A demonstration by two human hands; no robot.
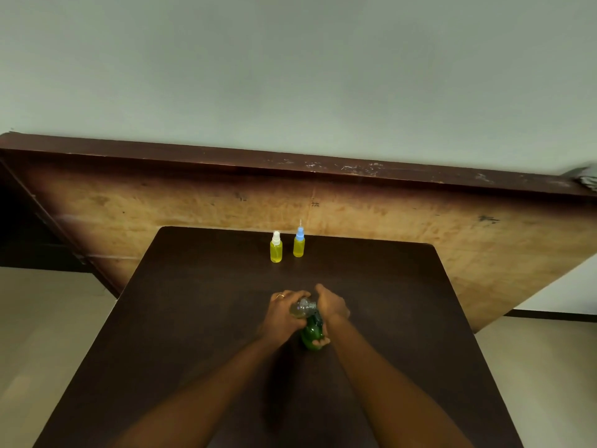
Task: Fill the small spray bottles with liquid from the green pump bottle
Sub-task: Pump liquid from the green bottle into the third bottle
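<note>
Two small spray bottles stand upright near the table's far edge, both holding yellow liquid: one with a white cap [276, 247] and, just to its right, one with a blue cap [299, 243]. Nearer to me, my right hand [331, 305] grips the green pump bottle [312, 333] from the right, fingers curled under it. My left hand [286, 310] holds a small clear bottle [302, 308] against the top of the green bottle; its open threaded neck points right. The pump head is hidden by my hands.
The dark brown table [200, 318] spreads out on all sides of my hands. A large wooden board [387, 215] leans against the pale wall just behind the table. Pale floor lies to both sides.
</note>
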